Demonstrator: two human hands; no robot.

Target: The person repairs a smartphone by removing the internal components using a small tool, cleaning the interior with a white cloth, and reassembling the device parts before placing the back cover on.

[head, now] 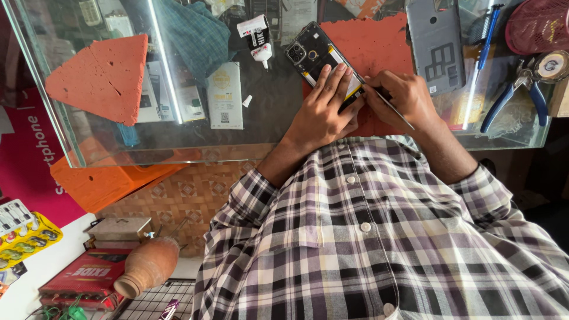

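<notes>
Two hands work on an opened phone [317, 56] lying on a red mat [373, 41] on the glass bench [195, 124].

The left hand [323, 109] lies flat, fingers spread, pressing the phone's lower end down. The right hand [403, 98] pinches a thin metal tool [394, 109], its tip at the phone's edge just beside the left fingertips. The phone lies tilted, camera end away from the person, its insides exposed. A grey back cover [435, 44] rests right of the mat; blue pliers [512, 95] and a blue pen [487, 38] lie further right. A glue tube [258, 37] lies left of the phone, and a red triangular block [104, 77] sits well apart, far left.
</notes>
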